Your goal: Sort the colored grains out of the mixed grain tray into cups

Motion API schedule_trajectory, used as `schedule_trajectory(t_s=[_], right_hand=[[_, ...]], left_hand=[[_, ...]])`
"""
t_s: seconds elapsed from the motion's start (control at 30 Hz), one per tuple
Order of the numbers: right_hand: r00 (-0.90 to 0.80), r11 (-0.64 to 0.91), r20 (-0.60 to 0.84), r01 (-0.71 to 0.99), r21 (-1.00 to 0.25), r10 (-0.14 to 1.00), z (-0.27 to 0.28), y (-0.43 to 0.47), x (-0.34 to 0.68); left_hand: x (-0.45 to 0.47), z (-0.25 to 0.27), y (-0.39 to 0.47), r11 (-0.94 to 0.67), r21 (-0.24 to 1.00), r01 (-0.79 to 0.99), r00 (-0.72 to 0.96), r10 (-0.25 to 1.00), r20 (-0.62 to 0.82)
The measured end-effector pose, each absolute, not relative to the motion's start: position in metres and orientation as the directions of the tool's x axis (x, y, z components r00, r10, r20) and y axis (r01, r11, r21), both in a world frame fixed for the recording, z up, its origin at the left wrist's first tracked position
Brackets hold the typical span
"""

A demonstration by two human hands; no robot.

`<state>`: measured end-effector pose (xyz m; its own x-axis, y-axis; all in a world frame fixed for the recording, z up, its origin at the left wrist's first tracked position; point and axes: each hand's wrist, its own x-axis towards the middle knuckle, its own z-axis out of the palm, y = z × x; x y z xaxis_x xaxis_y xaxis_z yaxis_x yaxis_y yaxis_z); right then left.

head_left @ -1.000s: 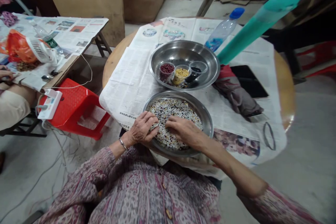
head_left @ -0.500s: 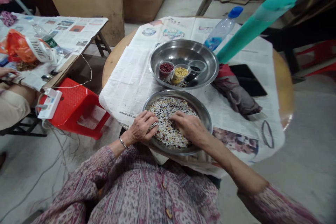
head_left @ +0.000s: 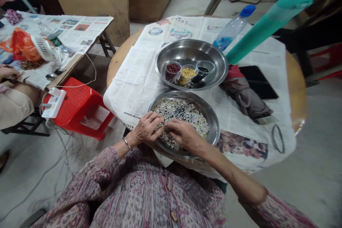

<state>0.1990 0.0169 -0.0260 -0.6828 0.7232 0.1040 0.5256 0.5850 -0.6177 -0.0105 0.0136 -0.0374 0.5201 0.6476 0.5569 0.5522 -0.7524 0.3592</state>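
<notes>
Right hand (head_left: 185, 134) now nearer left hand (head_left: 146, 128), over mixed grains (head_left: 192, 115).

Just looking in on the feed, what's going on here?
A person has both hands at the near bowl of mixed grains. The left hand is at its left rim; the right hand is over the grains, fingertips close to the left's. Whether either pinches anything is unclear. The far bowl holds three cups: red, yellow and black contents.
</notes>
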Motion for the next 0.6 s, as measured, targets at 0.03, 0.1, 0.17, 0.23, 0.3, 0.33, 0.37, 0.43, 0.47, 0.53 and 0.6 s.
schedule_trajectory(t_s=[0.03, 0.1, 0.17, 0.23, 0.3, 0.33, 0.37, 0.43, 0.47, 0.53, 0.6], right_hand=[[-0.714, 0.622, 0.122, 0.496, -0.606, 0.689, -0.025, 0.011, 0.195], [-0.77, 0.709, 0.153, 0.465, -0.53, 0.619, -0.023, 0.005, 0.188], [-0.8, 0.773, 0.156, 0.478, -0.418, 0.579, -0.021, 0.007, 0.188], [-0.79, 0.781, 0.129, 0.542, -0.311, 0.6, -0.02, 0.016, 0.195], [-0.721, 0.727, 0.123, 0.648, -0.226, 0.682, -0.019, 0.027, 0.21], [-0.668, 0.681, 0.14, 0.706, -0.195, 0.731, -0.019, 0.031, 0.22], [-0.61, 0.632, 0.166, 0.755, -0.178, 0.775, -0.018, 0.034, 0.23], [-0.523, 0.557, 0.206, 0.812, -0.175, 0.827, -0.016, 0.035, 0.249], [-0.503, 0.539, 0.211, 0.823, -0.18, 0.838, -0.015, 0.034, 0.257], [-0.494, 0.525, 0.193, 0.832, -0.18, 0.848, -0.015, 0.027, 0.27], [-0.488, 0.51, 0.152, 0.844, -0.169, 0.859, -0.018, 0.02, 0.274]], left_hand=[[-0.011, -0.038, 0.014, -0.752, 0.356, 0.555, 0.522, 0.648, 0.555], [-0.011, -0.039, 0.013, -0.758, 0.349, 0.552, 0.523, 0.64, 0.562], [-0.011, -0.04, 0.013, -0.758, 0.348, 0.551, 0.518, 0.638, 0.569], [-0.011, -0.041, 0.013, -0.753, 0.355, 0.554, 0.516, 0.646, 0.562], [-0.012, -0.042, 0.013, -0.745, 0.371, 0.554, 0.518, 0.657, 0.547], [-0.012, -0.042, 0.014, -0.743, 0.381, 0.55, 0.52, 0.662, 0.54], [-0.012, -0.041, 0.014, -0.739, 0.392, 0.547, 0.523, 0.668, 0.529], [-0.012, -0.036, 0.014, -0.726, 0.401, 0.559, 0.539, 0.685, 0.489], [-0.012, -0.031, 0.014, -0.718, 0.39, 0.576, 0.559, 0.694, 0.453], [-0.01, -0.019, 0.012, -0.693, 0.337, 0.638, 0.607, 0.721, 0.335], [-0.004, -0.004, 0.009, -0.646, 0.25, 0.721, 0.623, 0.763, 0.172]])
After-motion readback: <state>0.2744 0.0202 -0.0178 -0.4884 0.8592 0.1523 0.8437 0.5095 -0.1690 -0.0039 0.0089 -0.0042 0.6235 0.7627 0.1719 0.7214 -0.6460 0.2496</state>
